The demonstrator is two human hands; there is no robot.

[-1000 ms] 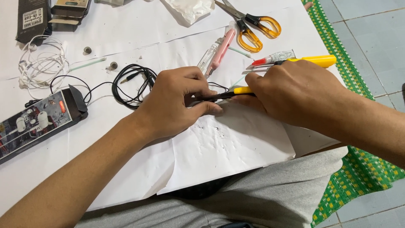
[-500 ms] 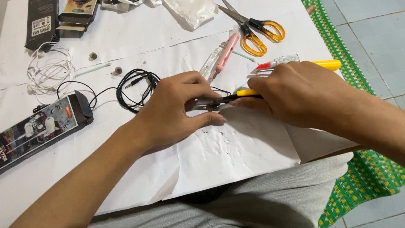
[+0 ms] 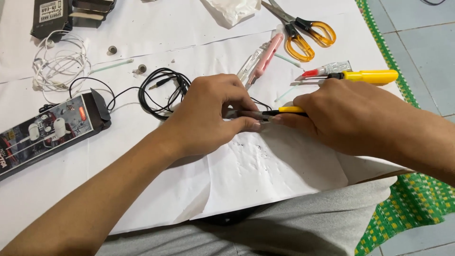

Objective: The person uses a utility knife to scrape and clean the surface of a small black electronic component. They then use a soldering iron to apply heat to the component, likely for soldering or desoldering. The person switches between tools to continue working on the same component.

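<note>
**Both hands meet on a yellow-handled tool over the white paper**

We see the left hand [image 3: 208, 116] curled knuckles-up at the middle of the table, its thumb and fingers pinched narrowly on something small that they hide; we cannot tell what it is. The right hand [image 3: 350, 118] lies at its 3 o'clock, fingers closed around a slim tool with a yellow grip [image 3: 290, 110], whose dark shaft runs toward 9 o'clock into the left hand's pinch. The fingertips of the two hands almost touch there.

Under both lies a sheet of creased white paper [image 3: 265, 166]. A coil of black earphone cable [image 3: 161, 90], with its jack plug showing, sits just at 10 o'clock of the left hand and passes under it. Farther toward 9 o'clock is a black earphone package [image 3: 47, 128]; white earphones [image 3: 57, 66] lie at its 12 o'clock. At 12 o'clock of the right hand rests a yellow-handled screwdriver [image 3: 365, 76], touching a small glue tube with a red cap [image 3: 327, 70]. Orange-handled scissors [image 3: 303, 33] and a pink cutter [image 3: 263, 59] lie beyond.
</note>
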